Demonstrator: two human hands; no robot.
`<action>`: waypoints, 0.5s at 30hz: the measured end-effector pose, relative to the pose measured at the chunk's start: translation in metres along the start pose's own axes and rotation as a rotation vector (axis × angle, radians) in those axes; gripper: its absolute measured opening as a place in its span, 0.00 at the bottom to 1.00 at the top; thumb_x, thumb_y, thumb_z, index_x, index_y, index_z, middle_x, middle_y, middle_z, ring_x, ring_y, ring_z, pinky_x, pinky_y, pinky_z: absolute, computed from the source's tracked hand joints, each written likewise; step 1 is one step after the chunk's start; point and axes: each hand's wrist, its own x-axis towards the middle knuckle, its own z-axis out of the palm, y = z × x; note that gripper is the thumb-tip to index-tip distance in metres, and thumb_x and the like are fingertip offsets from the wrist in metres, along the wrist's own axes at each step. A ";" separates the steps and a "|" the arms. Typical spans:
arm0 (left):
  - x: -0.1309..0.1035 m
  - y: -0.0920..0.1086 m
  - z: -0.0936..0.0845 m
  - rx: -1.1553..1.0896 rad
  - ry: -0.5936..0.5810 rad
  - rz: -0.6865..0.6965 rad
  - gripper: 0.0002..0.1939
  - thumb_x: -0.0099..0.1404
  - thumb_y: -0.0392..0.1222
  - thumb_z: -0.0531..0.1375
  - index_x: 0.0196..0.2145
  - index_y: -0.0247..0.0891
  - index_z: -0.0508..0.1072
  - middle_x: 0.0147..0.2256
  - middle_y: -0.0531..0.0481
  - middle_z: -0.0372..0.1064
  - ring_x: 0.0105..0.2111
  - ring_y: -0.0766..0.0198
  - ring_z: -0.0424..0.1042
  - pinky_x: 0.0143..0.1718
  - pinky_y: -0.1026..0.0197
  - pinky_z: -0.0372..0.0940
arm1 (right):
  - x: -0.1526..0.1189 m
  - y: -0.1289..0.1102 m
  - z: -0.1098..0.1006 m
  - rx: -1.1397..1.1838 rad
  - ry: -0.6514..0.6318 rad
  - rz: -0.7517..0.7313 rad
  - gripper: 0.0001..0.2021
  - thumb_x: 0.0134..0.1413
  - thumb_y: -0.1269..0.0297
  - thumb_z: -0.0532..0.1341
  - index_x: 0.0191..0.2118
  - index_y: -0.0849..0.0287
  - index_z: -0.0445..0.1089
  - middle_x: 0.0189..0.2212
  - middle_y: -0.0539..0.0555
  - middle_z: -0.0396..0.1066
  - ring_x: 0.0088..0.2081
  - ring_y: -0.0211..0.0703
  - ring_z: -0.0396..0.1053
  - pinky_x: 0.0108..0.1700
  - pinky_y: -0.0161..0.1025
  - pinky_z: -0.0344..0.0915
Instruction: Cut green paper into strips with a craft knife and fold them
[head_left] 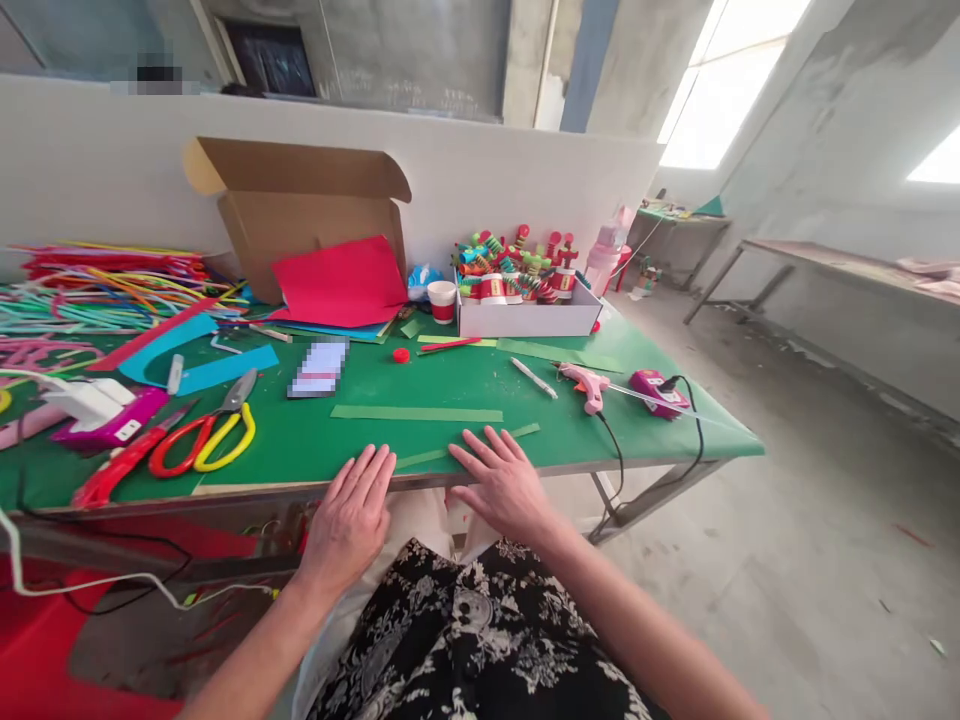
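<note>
My left hand rests palm down on the front edge of the green-covered table, fingers spread, holding nothing. My right hand lies flat beside it on the same edge, fingers apart, fingertips touching a thin green paper strip. A longer green paper strip lies just beyond both hands. Red and yellow scissors lie to the left of my left hand.
A pink glue gun with its cord lies at the right. A white box of small coloured figures, a paper cup, red paper, an open cardboard box and pipe cleaners fill the back.
</note>
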 end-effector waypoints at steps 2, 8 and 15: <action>-0.001 -0.003 -0.001 -0.005 0.007 -0.009 0.37 0.62 0.29 0.49 0.69 0.33 0.50 0.62 0.39 0.63 0.63 0.51 0.62 0.64 0.45 0.56 | -0.008 0.017 -0.002 -0.030 0.011 0.031 0.27 0.66 0.48 0.54 0.67 0.49 0.59 0.66 0.52 0.58 0.68 0.55 0.53 0.67 0.55 0.53; -0.007 -0.012 -0.004 0.008 -0.023 -0.021 0.37 0.61 0.28 0.49 0.68 0.34 0.53 0.62 0.41 0.62 0.63 0.52 0.61 0.65 0.45 0.54 | -0.019 0.042 -0.003 -0.068 0.021 0.022 0.25 0.68 0.51 0.52 0.66 0.52 0.59 0.66 0.55 0.57 0.67 0.55 0.54 0.67 0.57 0.54; -0.020 -0.031 -0.011 0.080 -0.030 -0.030 0.37 0.61 0.25 0.47 0.68 0.35 0.52 0.63 0.43 0.62 0.64 0.51 0.60 0.65 0.44 0.53 | -0.024 0.053 -0.003 -0.134 0.061 0.121 0.24 0.69 0.52 0.51 0.65 0.52 0.61 0.65 0.55 0.60 0.65 0.57 0.58 0.64 0.58 0.57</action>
